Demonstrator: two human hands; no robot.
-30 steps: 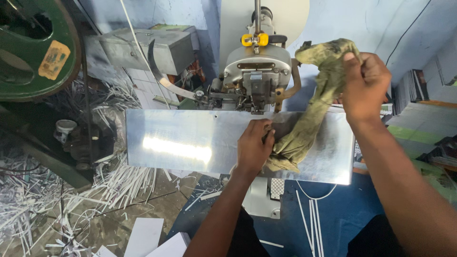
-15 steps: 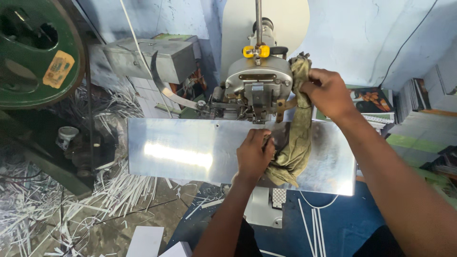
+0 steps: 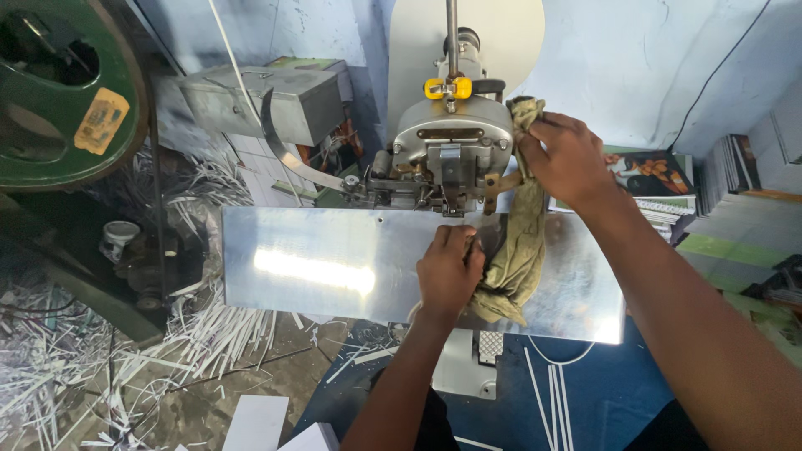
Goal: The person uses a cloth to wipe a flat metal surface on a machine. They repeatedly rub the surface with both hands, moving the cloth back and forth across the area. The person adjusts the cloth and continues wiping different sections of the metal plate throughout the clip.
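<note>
A dirty olive-green rag point(image 3: 518, 250) hangs from the right side of a grey machine head point(image 3: 451, 154) down onto a shiny metal plate point(image 3: 317, 263). My right hand point(image 3: 568, 159) grips the rag's upper end against the machine head's right flank. Pressed on the plate just below the head, my left hand point(image 3: 449, 269) clutches the rag's lower part. A yellow clamp point(image 3: 447, 86) sits on the vertical rod above the head.
A large green wheel point(image 3: 63, 92) stands at the far left above dark machinery. White paper strips point(image 3: 125, 367) litter the floor on the left. A grey metal box point(image 3: 251, 100) sits behind the plate. Stacked printed sheets point(image 3: 660, 179) lie at the right.
My right hand has pulled the rag's top end leftward, from out at the right in against the machine head. My left hand stayed on the plate with the rag's lower part.
</note>
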